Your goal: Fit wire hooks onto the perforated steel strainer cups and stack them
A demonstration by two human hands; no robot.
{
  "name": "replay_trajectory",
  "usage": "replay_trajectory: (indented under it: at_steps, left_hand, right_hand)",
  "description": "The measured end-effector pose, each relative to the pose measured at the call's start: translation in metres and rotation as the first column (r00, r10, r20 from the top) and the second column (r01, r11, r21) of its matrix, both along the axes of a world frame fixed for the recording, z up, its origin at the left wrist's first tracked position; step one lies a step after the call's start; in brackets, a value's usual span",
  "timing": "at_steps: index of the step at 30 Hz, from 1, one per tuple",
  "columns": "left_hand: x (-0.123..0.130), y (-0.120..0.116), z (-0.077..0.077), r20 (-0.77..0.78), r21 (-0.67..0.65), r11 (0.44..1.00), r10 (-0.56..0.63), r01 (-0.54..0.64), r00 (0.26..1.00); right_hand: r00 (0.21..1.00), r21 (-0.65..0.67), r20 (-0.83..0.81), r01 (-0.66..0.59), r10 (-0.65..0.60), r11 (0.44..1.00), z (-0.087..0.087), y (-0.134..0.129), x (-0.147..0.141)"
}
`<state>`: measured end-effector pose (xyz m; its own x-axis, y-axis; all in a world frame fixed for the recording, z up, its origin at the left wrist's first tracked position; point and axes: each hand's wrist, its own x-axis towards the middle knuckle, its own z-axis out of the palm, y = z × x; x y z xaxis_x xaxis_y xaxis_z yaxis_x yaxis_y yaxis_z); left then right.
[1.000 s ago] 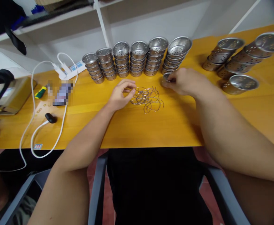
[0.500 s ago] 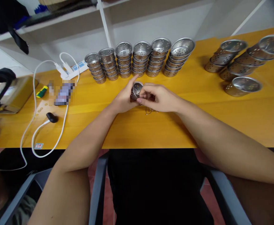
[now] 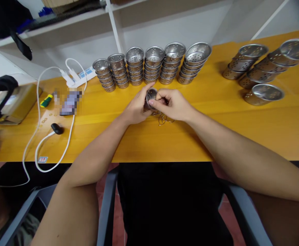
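My left hand is wrapped round the side of a small perforated metal cup, whose mouth faces up towards me. Thumb and forefinger of my right hand are pinched together at the cup's right rim; what they hold, if anything, is too small to make out. Thin wire rings lie on the table just below the cup, partly covered by my right hand. Behind my hands stand several stacks of similar metal cups in a row.
More cup stacks and a single cup stand on the right. On the left are a power strip, a blurred phone, a green-yellow tool, a black plug, white cable and a box. Another person's arm shows far left.
My right hand has shifted slightly left and its thumb now lies over the cup's rim. The cup has moved slightly right, and more of the wire rings show.
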<state>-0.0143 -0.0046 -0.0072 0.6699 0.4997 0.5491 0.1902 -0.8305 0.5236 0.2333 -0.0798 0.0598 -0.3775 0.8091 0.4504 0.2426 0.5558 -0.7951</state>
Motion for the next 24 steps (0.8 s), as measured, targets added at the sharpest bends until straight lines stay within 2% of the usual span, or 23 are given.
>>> replay_trajectory:
  at_steps: [5, 9, 13, 15, 17, 19, 21, 24]
  left_hand:
    - [0.006, -0.013, 0.012, -0.002, -0.053, 0.993, 0.102, -0.102, 0.995]
    - [0.009, -0.019, 0.018, 0.009, -0.066, 0.991, 0.117, -0.116, 0.993]
    - [0.004, -0.015, 0.015, 0.02, -0.038, 0.989, 0.142, -0.141, 0.99]
    - [0.0, -0.01, 0.01, 0.017, -0.026, 0.986, 0.165, -0.165, 0.986]
    - [-0.003, -0.005, 0.006, 0.016, -0.02, 0.981, 0.191, -0.19, 0.982]
    - [-0.005, -0.001, 0.004, 0.037, -0.006, 0.976, 0.217, -0.216, 0.976]
    - [-0.007, 0.002, 0.006, 0.08, 0.024, 0.969, 0.242, -0.244, 0.967]
    - [-0.014, 0.004, 0.017, 0.131, 0.074, 0.945, 0.307, -0.318, 0.943]
  right_hand:
    - [1.0, -0.118, -0.014, -0.002, 0.001, 0.993, 0.008, -0.001, -0.001]
    - [0.995, -0.188, -0.076, 0.042, -0.057, 0.981, 0.014, 0.0, 0.002]
    - [0.963, -0.27, -0.256, 0.011, -0.083, 0.963, 0.017, 0.004, 0.011]
    - [0.951, -0.272, -0.28, 0.055, -0.134, 0.961, 0.015, 0.006, 0.017]
    - [0.953, -0.208, -0.22, 0.164, -0.21, 0.964, 0.011, 0.009, 0.022]
    - [0.967, -0.095, -0.088, 0.23, -0.239, 0.968, 0.003, 0.013, 0.026]
    - [0.977, -0.01, 0.064, 0.205, -0.204, 0.979, -0.005, 0.016, 0.028]
    - [0.971, 0.017, 0.193, 0.143, -0.143, 0.99, -0.013, 0.019, 0.03]
